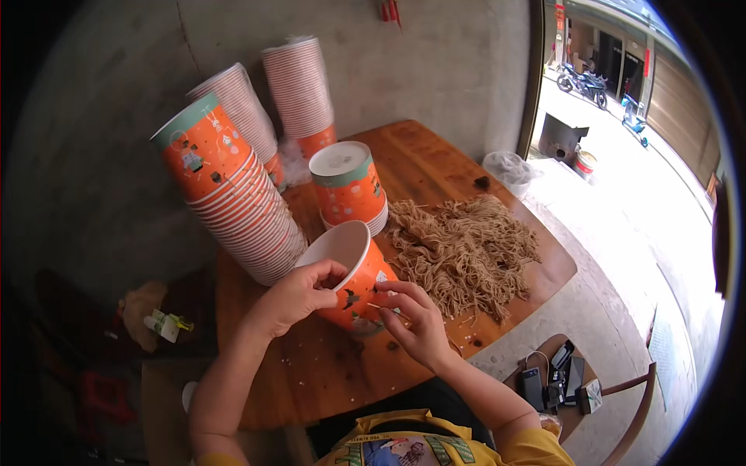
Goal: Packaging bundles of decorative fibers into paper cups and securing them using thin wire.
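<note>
At a round wooden table (326, 373) set against a bare concrete wall, seen from the head camera, a person in a yellow shirt works with both hands on a single orange paper cup (351, 272) that lies tilted on its side near the middle of the tabletop, its white inside turned up and to the left. The left hand (299, 295) is clamped on the cup's rim, thumb and fingers curled over the edge. The right hand (416, 318) rests against the cup's lower side, its fingertips pinched together on a thin strand, apparently a noodle. Just to the right of the cup lies a loose heap of brown dried noodles (462, 248), spread across the table toward its far edge. Behind the cup stands a short stack of upturned cups (350, 186); to the left a long leaning stack of the same orange cups (233, 194) slants across the table, with two more stacks (299, 93) propped near the wall. On a stool at lower right sit several dark electronic devices (556, 377). Beyond the doorway, parked scooters (587, 81) stand in a sunlit street.
</note>
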`<state>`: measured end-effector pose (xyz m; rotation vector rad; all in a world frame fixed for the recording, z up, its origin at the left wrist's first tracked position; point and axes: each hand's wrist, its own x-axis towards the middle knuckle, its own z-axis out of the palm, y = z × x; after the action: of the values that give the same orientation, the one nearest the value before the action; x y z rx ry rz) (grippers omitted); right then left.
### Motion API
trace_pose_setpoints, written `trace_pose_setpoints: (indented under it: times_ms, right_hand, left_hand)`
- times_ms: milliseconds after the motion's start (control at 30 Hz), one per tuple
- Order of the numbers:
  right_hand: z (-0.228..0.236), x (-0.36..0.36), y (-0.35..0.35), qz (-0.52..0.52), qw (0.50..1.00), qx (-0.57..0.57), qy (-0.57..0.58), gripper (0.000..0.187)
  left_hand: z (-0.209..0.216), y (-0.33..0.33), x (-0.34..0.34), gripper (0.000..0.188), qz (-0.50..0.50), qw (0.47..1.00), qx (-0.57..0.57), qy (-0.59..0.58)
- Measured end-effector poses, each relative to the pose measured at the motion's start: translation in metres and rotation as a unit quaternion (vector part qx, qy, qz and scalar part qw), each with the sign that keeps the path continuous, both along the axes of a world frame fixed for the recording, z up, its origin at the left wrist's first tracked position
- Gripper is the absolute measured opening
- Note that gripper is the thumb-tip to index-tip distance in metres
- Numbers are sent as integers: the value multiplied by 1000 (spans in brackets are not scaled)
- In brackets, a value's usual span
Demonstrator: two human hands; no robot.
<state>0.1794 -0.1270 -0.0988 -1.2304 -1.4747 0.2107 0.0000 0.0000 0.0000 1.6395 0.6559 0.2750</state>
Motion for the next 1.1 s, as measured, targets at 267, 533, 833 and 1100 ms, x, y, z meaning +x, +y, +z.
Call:
trace_pose_setpoints:
  times_ms: [267,533,833,1100]
  right_hand:
    - [19,7,0,-29,985,88,-148,20]
    - [8,0,-9,173,981,50,-79,16]
    - [23,-7,0,-39,995,-71,60,6]
    - [28,-15,12,-78,996,36,-15,8]
  left_hand:
    - [1,-6,17,31,-7,1000,-19,21]
    - [4,-10,17,29,5,1000,-12,23]
    - [-3,-9,13,27,19,1000,-9,8]
    - [-3,-15,12,34,9,999,-28,-38]
